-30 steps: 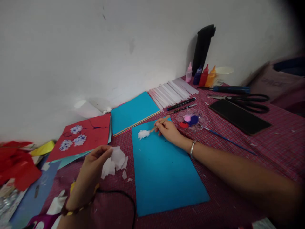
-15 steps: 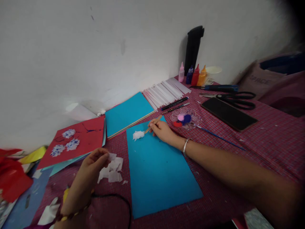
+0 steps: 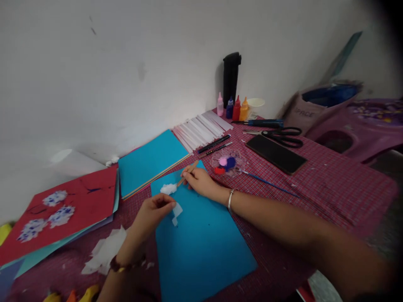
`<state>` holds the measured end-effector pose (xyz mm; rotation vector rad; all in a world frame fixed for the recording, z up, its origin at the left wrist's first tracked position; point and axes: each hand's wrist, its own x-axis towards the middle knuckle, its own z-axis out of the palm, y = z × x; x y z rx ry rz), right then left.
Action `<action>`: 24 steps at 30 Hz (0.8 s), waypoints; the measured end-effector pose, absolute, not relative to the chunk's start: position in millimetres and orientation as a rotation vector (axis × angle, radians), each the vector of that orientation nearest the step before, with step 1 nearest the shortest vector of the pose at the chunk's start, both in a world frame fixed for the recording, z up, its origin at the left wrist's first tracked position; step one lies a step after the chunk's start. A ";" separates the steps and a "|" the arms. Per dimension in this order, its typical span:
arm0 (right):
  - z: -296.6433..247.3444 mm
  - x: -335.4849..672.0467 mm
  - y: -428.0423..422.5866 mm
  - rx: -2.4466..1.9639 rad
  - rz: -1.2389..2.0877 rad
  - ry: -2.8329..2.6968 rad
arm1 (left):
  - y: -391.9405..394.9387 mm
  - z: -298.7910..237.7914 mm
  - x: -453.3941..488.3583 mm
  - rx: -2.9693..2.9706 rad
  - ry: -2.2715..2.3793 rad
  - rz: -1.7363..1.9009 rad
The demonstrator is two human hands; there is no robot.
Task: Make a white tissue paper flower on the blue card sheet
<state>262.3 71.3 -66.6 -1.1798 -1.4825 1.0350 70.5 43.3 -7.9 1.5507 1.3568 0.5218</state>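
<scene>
A blue paper sheet (image 3: 201, 247) lies on the red checked cloth before me. My right hand (image 3: 198, 181) grips a thin wooden brush (image 3: 189, 171) whose tip rests at a crumpled white tissue clump (image 3: 168, 188) near the sheet's far corner. My left hand (image 3: 153, 214) pinches a small piece of white tissue (image 3: 176, 213) and holds it just over the sheet, close to the clump.
More torn tissue (image 3: 105, 251) lies at the left. A red sheet with blue-white blots (image 3: 63, 205), a stack of coloured paper (image 3: 147, 161), white strips (image 3: 198, 128), pens (image 3: 215, 144), a paint palette (image 3: 227, 162), paint bottles (image 3: 233, 109), a black flask (image 3: 231, 77), scissors (image 3: 283, 136) and a phone (image 3: 277, 154) lie around.
My left hand left the tissue pile and carried one small piece rightward over the blue sheet. The right hand stayed with the brush on the clump. The camera turned right.
</scene>
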 end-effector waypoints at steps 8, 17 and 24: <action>-66.2 262.8 71.9 -1.174 1.069 -1.457 | 59.3 -25.2 64.7 1.592 1.515 0.683; -51.9 267.2 61.4 -1.106 1.144 -1.275 | 44.2 -10.2 65.5 1.576 1.409 0.626; -33.1 260.3 50.5 -0.993 1.383 -1.646 | 34.9 2.2 74.2 1.526 1.339 0.639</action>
